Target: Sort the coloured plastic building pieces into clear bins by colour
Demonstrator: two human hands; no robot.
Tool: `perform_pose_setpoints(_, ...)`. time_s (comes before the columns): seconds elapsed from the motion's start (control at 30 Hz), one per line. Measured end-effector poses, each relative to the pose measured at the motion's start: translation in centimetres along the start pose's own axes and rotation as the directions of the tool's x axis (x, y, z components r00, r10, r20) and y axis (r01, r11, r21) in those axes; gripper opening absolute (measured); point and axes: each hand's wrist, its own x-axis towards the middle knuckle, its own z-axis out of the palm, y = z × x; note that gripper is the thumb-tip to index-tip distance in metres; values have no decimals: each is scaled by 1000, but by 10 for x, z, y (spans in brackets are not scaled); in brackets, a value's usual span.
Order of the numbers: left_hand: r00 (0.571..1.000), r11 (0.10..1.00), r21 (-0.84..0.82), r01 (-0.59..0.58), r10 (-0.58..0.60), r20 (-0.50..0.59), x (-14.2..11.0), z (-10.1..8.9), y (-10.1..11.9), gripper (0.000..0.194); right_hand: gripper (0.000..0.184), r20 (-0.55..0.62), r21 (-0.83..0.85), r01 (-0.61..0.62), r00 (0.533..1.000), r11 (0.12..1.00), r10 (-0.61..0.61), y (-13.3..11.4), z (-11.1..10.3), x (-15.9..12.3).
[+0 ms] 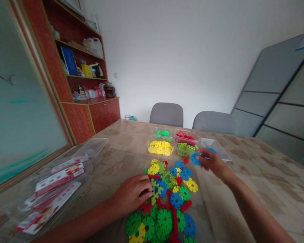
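My right hand [209, 160] pinches a blue notched plastic disc [195, 158] in front of the clear containers. My left hand [135, 193] rests at the left side of a loose pile of building pieces, its fingers curled; what they hold, if anything, is hidden. Right beside those fingertips lie a light green gear piece [156, 191] and a red strip [154, 177]. The pile mixes green discs [165, 218], yellow discs [192, 185], blue discs [176, 200] and red pieces.
Behind the pile, clear containers hold yellow discs [160, 147], light green pieces [186, 148], green discs [162, 133] and red pieces [184, 135]. Another clear container [221, 150] has blue inside. Clear lids [95, 146] and printed cards [59, 177] lie left. Two grey chairs [166, 114] stand beyond the table.
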Motion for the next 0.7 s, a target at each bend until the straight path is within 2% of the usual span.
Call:
perform_pose_setpoints(0.1,1000,1000,-2,-7,7,-9,0,0,0,11,43,-274,36,20,962,999,-9,16,-40,12)
perform_pose_setpoints(0.17,1000,1000,-1,-15,15,-8,0,1,0,10,43,-376,65,24,927,998,2,26,-58,14)
perform_pose_setpoints(0.23,1000,1000,6,-26,26,-7,0,1,-1,11,39,-416,85,24,909,996,14,32,-69,12)
perform_pose_setpoints(0.33,999,999,9,-43,43,15,1,1,-2,12,32,-399,84,18,917,996,17,31,-74,6)
perform_pose_setpoints(0.47,995,999,3,-53,53,79,3,-11,-4,15,35,-251,17,10,968,1000,-5,11,-65,2)
perform_pose_setpoints(0.6,976,996,-38,-79,85,202,-3,-40,-7,9,36,-2,-65,29,1000,997,-29,-20,-33,-11)
perform_pose_setpoints(0.67,957,995,-75,-63,82,277,-9,-54,-6,24,29,163,-126,73,985,989,-52,-35,-10,-24)
perform_pose_setpoints(0.7,951,996,-77,-51,72,301,-13,-59,-5,33,23,331,-221,159,940,962,-80,-42,2,-32)
